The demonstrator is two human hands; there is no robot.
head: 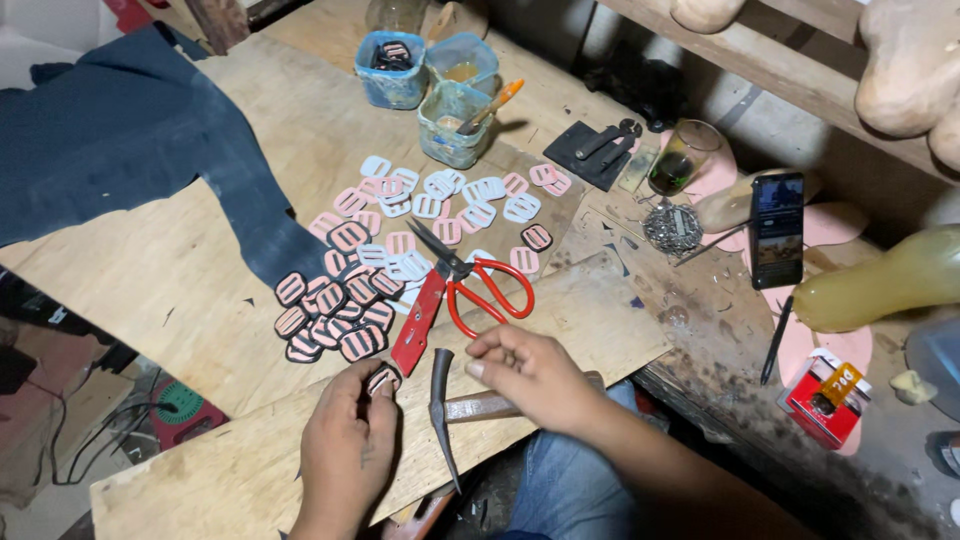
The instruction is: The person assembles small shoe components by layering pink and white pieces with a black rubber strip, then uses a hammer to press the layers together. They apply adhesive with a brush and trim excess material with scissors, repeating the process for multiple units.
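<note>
The fingers of the left hand point(345, 440) are pinched shut on one small buckle piece point(381, 379), holding it by its edge just above the wooden board point(590, 310). The right hand point(525, 375) sits close beside it with its fingers curled in, the tips almost at the piece; I cannot tell if they hold anything. The right hand rests over the wooden handle of a hammer point(445, 405), whose dark metal head points down toward the person.

The piece is a little flat oval with slots cut in it, pink in the middle and black round the rim. It looks very light and thin, maybe a bit bendy, so it is best to pinch it softly at the rim, not at the thin bars.

Just past the hands lie red-handled scissors point(480, 285), with blades open, and a red flat cutter point(417, 322). Beyond them is a pile of dark-rimmed pieces point(335, 310), then a spread of pink and pale blue pieces point(450, 200) lying flat on the bench point(200, 270). A dark blue cloth point(130, 130) covers the far left. Three stained plastic tubs point(440, 90) stand at the back, one with a brush in it. To the right are a phone point(777, 228), a glass point(685, 155) and a small red box point(825, 400)
</note>
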